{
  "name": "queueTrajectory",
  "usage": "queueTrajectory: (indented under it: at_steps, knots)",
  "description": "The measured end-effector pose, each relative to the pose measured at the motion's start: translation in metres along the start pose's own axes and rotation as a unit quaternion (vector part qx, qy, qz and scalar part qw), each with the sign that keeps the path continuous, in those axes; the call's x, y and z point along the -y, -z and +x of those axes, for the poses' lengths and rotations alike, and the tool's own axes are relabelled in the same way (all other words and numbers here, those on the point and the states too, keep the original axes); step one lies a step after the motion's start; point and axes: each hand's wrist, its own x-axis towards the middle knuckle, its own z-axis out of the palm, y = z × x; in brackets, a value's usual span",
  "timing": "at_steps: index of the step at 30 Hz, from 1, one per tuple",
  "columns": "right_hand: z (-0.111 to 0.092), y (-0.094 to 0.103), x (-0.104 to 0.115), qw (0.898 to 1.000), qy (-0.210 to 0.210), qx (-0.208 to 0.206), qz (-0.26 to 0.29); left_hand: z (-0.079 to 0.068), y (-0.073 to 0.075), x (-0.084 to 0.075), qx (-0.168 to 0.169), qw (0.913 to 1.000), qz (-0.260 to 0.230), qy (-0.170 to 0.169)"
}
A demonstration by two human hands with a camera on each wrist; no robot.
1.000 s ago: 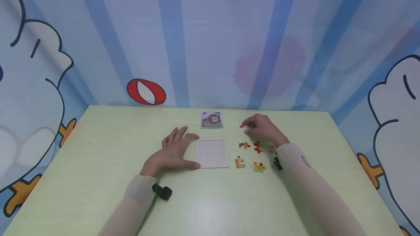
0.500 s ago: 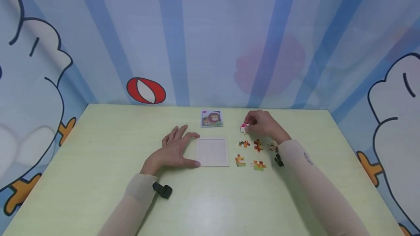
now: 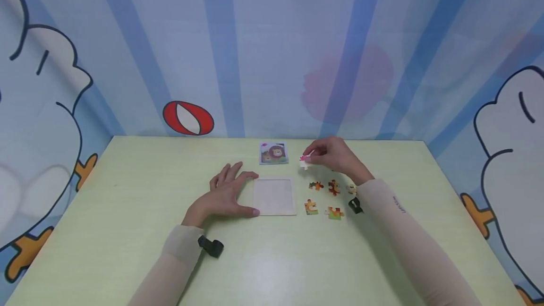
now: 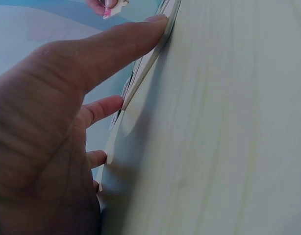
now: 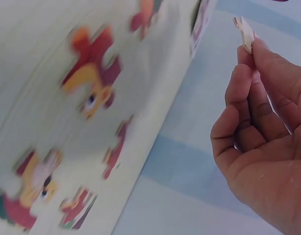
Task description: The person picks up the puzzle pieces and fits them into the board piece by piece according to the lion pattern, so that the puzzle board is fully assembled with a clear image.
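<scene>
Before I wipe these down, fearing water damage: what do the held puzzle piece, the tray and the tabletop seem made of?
Puzzle piece: probably wood or thick card, printed face; its edge looks pale, bare.
Tray: perhaps coated board or wood, matte; pale, no glare.
Tabletop: likely wood-look laminate, satin; faint streaks, soft glare.

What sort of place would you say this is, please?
Probably an indoor spot arranged for play or filming: a pale table, a cartoon-printed backdrop behind it, and loose puzzle pieces lying on top.
</scene>
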Motion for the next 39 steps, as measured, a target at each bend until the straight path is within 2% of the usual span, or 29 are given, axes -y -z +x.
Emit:
queueTrajectory:
  at_steps: [5,15,18,26,32,39]
  knots:
    - [0.0,-0.006,0.012,0.999,0.025,0.001,0.023,-0.003,0.003,-0.004,0.006,0.9998,0.013,0.01]
    - [-0.001,-0.02,0.026,0.996,0.012,0.015,0.086,-0.002,0.001,-0.002,0.0,1.0,0.001,0.0]
    - [0.001,-0.024,0.029,0.996,0.005,0.015,0.088,0.0,-0.001,0.0,-0.004,1.0,-0.004,0.0]
    - [0.006,-0.034,0.042,0.994,-0.053,0.029,0.089,0.001,-0.002,0.003,-0.001,0.9999,-0.006,0.011]
    - [0.01,-0.042,0.046,0.994,-0.049,0.041,0.083,-0.002,0.001,0.0,0.003,0.9999,-0.005,0.01]
    - [0.012,-0.049,0.048,0.993,-0.059,0.043,0.096,0.002,-0.003,0.004,-0.002,0.9999,-0.006,0.008]
